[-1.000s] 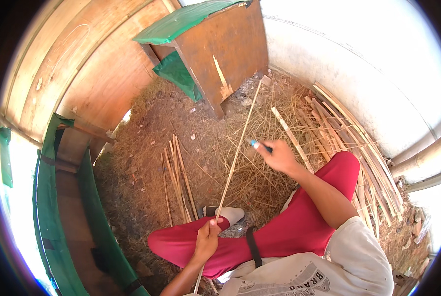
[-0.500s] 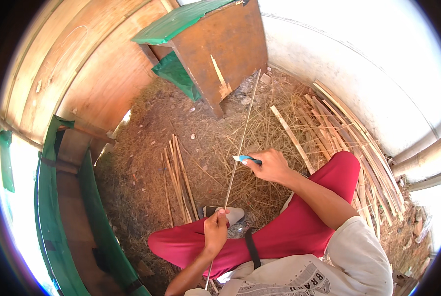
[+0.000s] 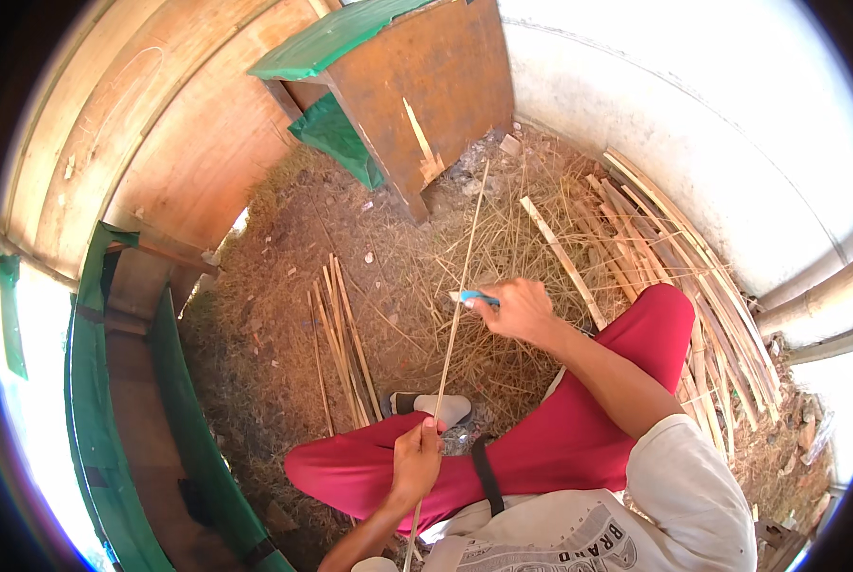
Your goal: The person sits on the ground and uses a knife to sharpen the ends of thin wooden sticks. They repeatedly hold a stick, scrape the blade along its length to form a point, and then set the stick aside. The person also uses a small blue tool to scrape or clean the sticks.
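My left hand (image 3: 417, 459) is closed around a long thin bamboo strip (image 3: 457, 329), close to my bent left knee. The strip slants up and away from my lap toward the wooden cabinet. My right hand (image 3: 520, 310) grips a utility knife (image 3: 479, 298) with a blue handle. The short blade lies at the strip, a good way beyond my left hand; whether it cuts into the strip is too small to tell. Both hands are above my crossed legs in dark red trousers (image 3: 569, 419).
Several thin strips (image 3: 342, 343) lie on the ground to the left. A larger pile of split bamboo (image 3: 674, 238) and loose shavings (image 3: 503, 238) lies at right. A brown cabinet (image 3: 426, 86) with green covering stands ahead, and a green-lined wooden frame (image 3: 88, 400) at left.
The bamboo strip has been drawn toward me, its far end now lower and nearer. The knife has shifted slightly up along it, and its blade now meets or overlaps the strip.
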Demonstrator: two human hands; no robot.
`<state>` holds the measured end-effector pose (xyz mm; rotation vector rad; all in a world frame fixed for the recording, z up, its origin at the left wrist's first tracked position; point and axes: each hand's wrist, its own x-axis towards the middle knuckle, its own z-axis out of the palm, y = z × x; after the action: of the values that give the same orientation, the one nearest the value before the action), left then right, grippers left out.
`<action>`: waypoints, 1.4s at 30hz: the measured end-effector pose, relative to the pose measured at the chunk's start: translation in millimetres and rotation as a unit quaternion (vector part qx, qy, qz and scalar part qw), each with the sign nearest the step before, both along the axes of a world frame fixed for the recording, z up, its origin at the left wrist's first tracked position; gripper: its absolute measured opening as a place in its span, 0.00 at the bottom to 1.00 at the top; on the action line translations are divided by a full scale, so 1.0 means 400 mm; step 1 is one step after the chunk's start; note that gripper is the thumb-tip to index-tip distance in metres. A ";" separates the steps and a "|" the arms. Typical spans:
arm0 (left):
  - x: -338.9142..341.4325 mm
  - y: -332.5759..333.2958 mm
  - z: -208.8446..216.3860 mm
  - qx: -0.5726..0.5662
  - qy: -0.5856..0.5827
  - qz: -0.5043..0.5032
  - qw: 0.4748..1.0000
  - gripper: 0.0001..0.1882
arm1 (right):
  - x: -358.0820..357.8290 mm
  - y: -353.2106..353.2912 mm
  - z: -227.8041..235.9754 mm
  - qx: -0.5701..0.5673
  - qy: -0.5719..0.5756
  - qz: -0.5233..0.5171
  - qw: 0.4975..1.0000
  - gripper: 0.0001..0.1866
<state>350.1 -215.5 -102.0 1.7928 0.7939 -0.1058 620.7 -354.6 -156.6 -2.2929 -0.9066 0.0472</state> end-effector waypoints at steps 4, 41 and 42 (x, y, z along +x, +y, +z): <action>-0.011 -0.005 0.029 -0.059 0.021 0.020 0.998 0.21 | 0.007 0.000 -0.025 -0.020 0.006 0.007 1.000 0.23; -0.244 0.120 0.188 -0.222 0.156 0.048 0.961 0.23 | 0.193 -0.073 -0.066 -0.161 0.113 -0.238 0.951 0.27; -0.228 0.124 0.174 -0.239 0.149 0.045 0.958 0.24 | 0.188 -0.075 -0.040 -0.158 0.118 -0.237 0.951 0.26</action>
<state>258.7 -165.9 -32.4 1.2939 0.9671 -0.4786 695.8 -384.6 -172.7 -2.6720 -0.2218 0.2676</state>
